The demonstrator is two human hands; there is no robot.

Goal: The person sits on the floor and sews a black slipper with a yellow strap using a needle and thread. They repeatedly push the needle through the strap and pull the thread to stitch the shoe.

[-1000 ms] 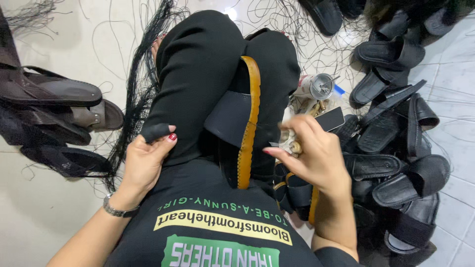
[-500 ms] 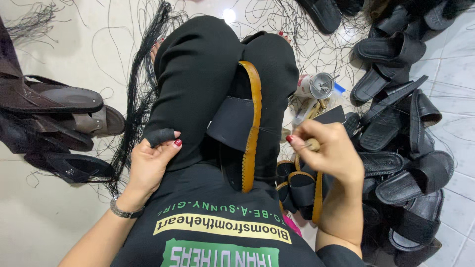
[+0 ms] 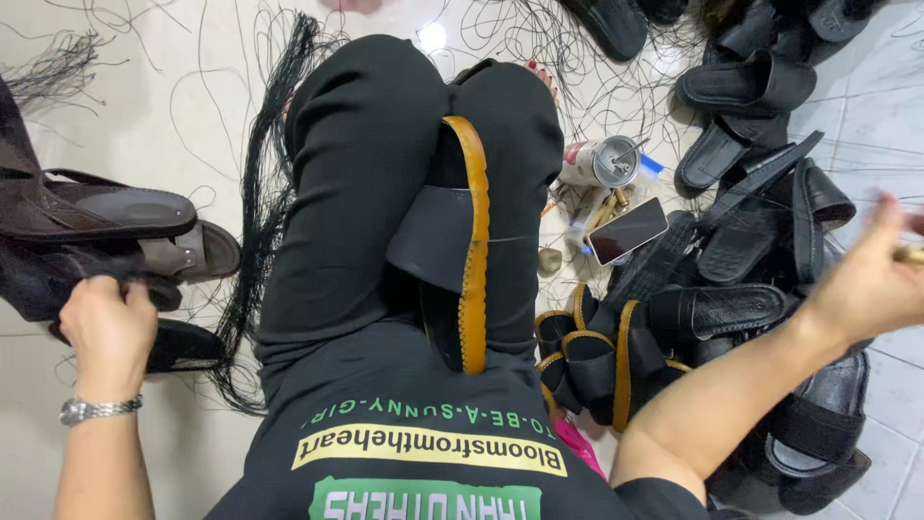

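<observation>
A black sandal with a tan stitched edge (image 3: 469, 241) stands on its side, clamped between my black-trousered knees. My left hand (image 3: 106, 325) is a closed fist far out to the left, by the brown sandals (image 3: 106, 214); a thin black thread seems to run from it. A silver watch (image 3: 91, 409) sits on that wrist. My right hand (image 3: 866, 284) is stretched far to the right, blurred, over the black sandal pile, and grips a small tan tool (image 3: 910, 253) that is cut off by the frame edge.
A heap of black sandals (image 3: 760, 241) fills the right side. More tan-edged sandals (image 3: 597, 347) lie by my right hip. A phone (image 3: 628, 231) and a can with a straw (image 3: 602, 162) sit beyond the knee. A black thread bundle (image 3: 255, 221) and loose threads cover the pale floor.
Both hands have pulled away from the sandal on my lap: the left swung out left from my knee, the right swept out right with the tool. The sandal stays clamped.
</observation>
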